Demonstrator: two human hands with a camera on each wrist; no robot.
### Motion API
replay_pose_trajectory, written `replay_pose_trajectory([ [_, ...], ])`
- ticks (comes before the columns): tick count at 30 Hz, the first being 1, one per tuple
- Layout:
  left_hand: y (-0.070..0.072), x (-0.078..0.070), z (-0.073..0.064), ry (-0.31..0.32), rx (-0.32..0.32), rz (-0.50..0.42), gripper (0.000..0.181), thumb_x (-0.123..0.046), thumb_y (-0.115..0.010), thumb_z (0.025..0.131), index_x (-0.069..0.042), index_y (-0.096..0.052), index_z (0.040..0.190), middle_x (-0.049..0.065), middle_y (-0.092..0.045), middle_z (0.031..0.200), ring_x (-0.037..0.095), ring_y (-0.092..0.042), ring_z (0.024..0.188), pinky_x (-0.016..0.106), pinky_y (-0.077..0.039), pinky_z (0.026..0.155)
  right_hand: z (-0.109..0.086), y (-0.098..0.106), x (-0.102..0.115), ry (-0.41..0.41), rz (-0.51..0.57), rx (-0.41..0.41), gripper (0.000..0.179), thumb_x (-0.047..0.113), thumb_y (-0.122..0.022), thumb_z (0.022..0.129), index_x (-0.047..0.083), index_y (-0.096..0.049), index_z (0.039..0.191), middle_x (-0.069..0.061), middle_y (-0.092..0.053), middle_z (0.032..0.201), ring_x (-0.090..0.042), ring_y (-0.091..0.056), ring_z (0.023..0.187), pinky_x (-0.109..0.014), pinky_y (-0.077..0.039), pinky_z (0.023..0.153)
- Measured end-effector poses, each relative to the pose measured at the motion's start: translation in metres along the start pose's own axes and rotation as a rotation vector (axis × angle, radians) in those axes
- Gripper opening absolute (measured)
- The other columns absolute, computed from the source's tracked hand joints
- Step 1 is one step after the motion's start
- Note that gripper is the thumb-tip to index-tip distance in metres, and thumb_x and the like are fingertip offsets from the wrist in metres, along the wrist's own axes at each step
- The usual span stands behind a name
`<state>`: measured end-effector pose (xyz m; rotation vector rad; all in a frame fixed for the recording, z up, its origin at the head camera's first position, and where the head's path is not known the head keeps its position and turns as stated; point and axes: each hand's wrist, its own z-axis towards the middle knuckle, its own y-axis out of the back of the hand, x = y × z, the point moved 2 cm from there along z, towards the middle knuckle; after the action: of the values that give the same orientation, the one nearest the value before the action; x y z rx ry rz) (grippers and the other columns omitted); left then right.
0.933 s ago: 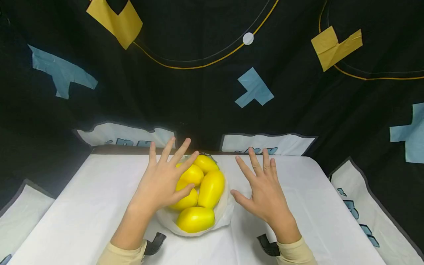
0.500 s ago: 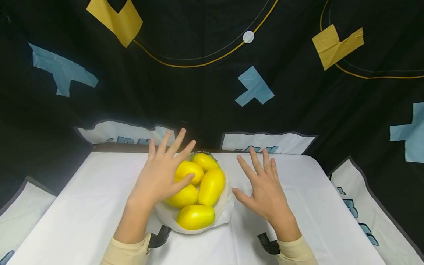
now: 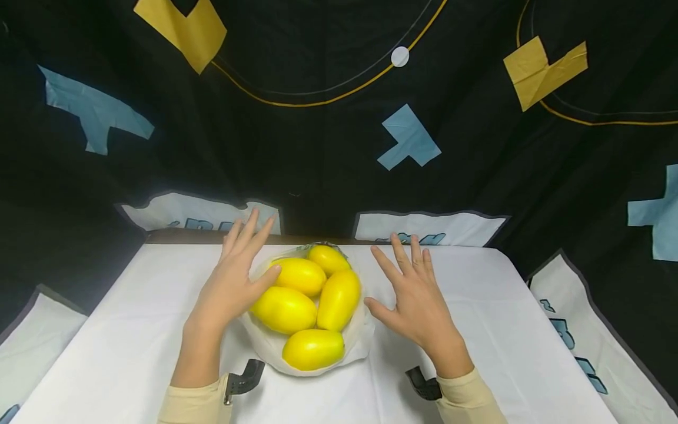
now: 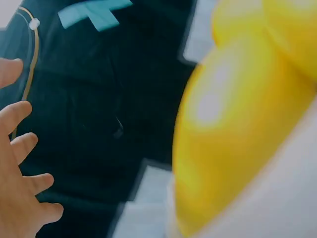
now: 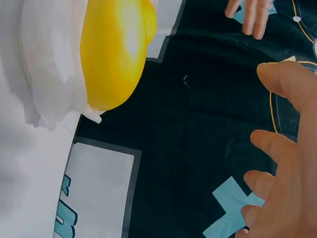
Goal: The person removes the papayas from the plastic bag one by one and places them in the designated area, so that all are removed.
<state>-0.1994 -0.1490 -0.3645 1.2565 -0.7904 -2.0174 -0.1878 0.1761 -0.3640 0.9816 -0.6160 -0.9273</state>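
Note:
Several yellow mangoes (image 3: 313, 350) lie in a white plastic bag (image 3: 357, 350) with its mouth spread open, in the middle of the table. My left hand (image 3: 228, 291) hovers at the bag's left side with fingers spread, its thumb tip in front of a left mango. On the right, my right hand (image 3: 415, 306) is held above the table beside the bag, fingers apart and holding nothing. In the left wrist view, a mango (image 4: 233, 129) looms large, apart from the hand (image 4: 17, 193). The right wrist view has a mango (image 5: 114, 54) rising from the bag (image 5: 49, 64).
The table has a white cover (image 3: 450, 277). Behind it hangs a black cloth (image 3: 318, 159) with blue and gold tape shapes. White printed panels (image 3: 429, 228) run along the cloth's lower part. Each wrist wears a black strap piece (image 3: 246, 377).
My left hand has moved left, off most of the mangoes, so more of the left ones show. My right hand has shifted slightly left. The mangoes and bag stay in place.

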Motion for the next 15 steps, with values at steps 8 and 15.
replay_pose_trajectory([
  [8, 0.0, 0.021, -0.003, 0.047, 0.086, -0.011, 0.079, -0.041, -0.061, 0.093, -0.035, -0.014, 0.157, -0.011, 0.004, 0.163, 0.029, 0.007, 0.149, 0.073, -0.032, 0.098, -0.005, 0.005, 0.001, 0.007, 0.034, 0.019, 0.08, 0.06, -0.055, 0.085, 0.028, -0.031, 0.154, -0.006, -0.008, 0.163, -0.035, 0.006, 0.148, -0.063, -0.013, 0.115],
  [15, 0.0, 0.032, -0.007, 0.061, 0.145, -0.054, 0.08, -0.039, -0.063, 0.093, -0.034, -0.015, 0.157, -0.008, 0.003, 0.163, 0.032, 0.005, 0.148, 0.075, -0.026, 0.101, -0.005, 0.011, 0.001, -0.022, 0.179, 0.04, 0.078, 0.051, -0.061, 0.085, 0.023, -0.034, 0.153, -0.004, -0.011, 0.163, -0.032, -0.016, 0.147, -0.057, -0.026, 0.114],
])
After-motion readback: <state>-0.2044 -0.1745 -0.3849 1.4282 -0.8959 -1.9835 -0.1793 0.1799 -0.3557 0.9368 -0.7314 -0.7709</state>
